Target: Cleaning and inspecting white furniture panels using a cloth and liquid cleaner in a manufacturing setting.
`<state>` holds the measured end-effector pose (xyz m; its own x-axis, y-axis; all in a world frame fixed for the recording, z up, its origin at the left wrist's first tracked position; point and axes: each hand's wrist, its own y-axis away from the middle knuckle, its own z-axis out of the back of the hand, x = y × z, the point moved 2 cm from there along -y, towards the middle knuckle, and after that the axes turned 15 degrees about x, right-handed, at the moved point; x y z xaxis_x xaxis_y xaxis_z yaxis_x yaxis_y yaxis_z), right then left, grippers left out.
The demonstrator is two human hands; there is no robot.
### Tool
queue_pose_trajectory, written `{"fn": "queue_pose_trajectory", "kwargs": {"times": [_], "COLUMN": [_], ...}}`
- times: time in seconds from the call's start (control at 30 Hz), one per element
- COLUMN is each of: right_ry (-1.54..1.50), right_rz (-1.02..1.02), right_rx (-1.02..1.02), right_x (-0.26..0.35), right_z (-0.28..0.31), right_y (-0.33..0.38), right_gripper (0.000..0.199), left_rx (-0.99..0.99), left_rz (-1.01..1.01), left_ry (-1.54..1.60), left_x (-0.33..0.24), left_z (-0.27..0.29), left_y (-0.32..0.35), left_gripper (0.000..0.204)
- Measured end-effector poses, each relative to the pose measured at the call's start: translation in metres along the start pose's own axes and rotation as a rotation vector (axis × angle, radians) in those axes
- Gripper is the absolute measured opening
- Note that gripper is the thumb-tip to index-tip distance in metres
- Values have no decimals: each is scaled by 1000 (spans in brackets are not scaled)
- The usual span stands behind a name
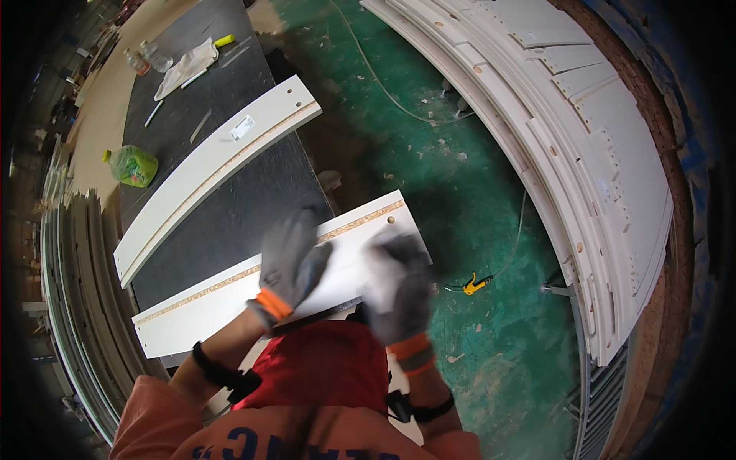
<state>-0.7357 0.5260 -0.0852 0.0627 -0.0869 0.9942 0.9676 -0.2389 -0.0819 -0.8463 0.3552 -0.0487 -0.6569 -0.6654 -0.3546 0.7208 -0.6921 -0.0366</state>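
A long white board (203,310) with a groove of bare chipboard lies across the near end of a black table. Over its middle is my left hand (290,264), in a grey glove with an orange cuff. Its blurred fingers point away from me, the thumb apart, and nothing shows in them. At the board's right end, my right hand (405,287), gloved alike, is smeared by motion. A whitish blurred patch shows at its palm; whether that is a held thing I cannot tell. Beyond lies a second white grooved board (192,180) with a label.
On the black table (253,207) stand a green bottle (134,166), clear bottles (156,57) and a white cloth (188,69). A yellow air blow gun (477,284) with a hose lies on the green floor (483,222). White panels (613,176) are stacked at the right.
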Motion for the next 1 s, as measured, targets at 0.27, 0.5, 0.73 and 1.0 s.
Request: {"fn": "queue_pose_trajectory", "kwargs": {"times": [0.27, 0.5, 0.73, 1.0], "right_ry": [1072, 805, 1158, 1224], "right_rz": [-45, 87, 48, 4], "right_rx": [177, 328, 239, 252], "right_x": [8, 19, 4, -2], "right_z": [20, -4, -48, -51], "right_y": [-36, -27, -72, -79], "right_gripper": [68, 53, 57, 64], "left_rx": [172, 82, 89, 135], "left_rz": [148, 124, 141, 114], "left_ry": [64, 28, 59, 23], "left_x": [-1, 9, 10, 10], "left_z": [-4, -16, -19, -16], "left_y": [-4, -1, 1, 2], "left_gripper": [52, 53, 52, 51]}}
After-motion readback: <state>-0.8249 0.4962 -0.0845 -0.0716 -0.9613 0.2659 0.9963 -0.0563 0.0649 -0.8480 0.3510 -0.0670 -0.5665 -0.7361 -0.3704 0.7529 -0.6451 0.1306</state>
